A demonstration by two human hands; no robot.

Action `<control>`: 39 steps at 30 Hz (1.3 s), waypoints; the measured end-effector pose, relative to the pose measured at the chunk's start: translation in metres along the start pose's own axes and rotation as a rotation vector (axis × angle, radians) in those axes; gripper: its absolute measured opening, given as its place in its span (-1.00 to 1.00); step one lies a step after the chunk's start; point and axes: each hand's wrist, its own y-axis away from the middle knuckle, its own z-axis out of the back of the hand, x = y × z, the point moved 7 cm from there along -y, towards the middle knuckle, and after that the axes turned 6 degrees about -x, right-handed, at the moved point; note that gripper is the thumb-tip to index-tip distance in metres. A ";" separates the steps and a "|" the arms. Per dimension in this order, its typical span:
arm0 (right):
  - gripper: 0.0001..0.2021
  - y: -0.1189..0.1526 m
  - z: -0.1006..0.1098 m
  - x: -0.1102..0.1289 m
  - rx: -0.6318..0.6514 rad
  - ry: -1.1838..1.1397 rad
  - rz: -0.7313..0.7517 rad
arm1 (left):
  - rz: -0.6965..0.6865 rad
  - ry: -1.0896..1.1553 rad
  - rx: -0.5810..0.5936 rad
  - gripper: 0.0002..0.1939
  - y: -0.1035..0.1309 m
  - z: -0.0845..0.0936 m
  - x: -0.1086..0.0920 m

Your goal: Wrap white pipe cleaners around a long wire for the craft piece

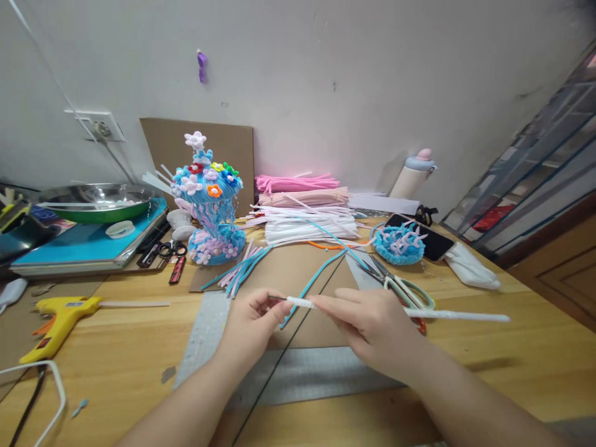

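Between my two hands is a short white coil point(300, 302) wound round a thin dark rod. My left hand point(261, 320) pinches the rod at the coil's left end. With fingers closed, my right hand point(367, 320) holds the coil's right end, and a long white pipe cleaner point(460, 316) sticks out to the right from behind this hand. Below the hands lie a brown cardboard sheet point(298, 267) and blue pipe cleaners point(316, 273). Green-handled scissors point(403, 288) rest just beyond my right hand.
A decorated blue flower piece point(209, 192) stands back left. Pipe cleaner bundles point(307, 223) lie at the wall. A blue round piece point(399, 244), phone point(433, 241) and bottle point(412, 177) are at right. A yellow glue gun point(60, 320) lies left, near a metal pan point(100, 202).
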 end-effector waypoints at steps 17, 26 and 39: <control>-0.62 0.002 -0.018 0.015 -0.144 0.209 0.050 | 0.176 0.356 -0.097 -0.69 0.002 0.001 0.004; -0.64 -0.001 -0.017 0.007 -0.076 -0.130 -0.064 | 0.074 0.419 -0.072 -0.77 0.002 0.000 -0.003; -0.75 0.006 -0.040 -0.015 0.364 -1.006 -0.510 | -0.477 0.172 0.157 -0.83 0.024 -0.002 -0.039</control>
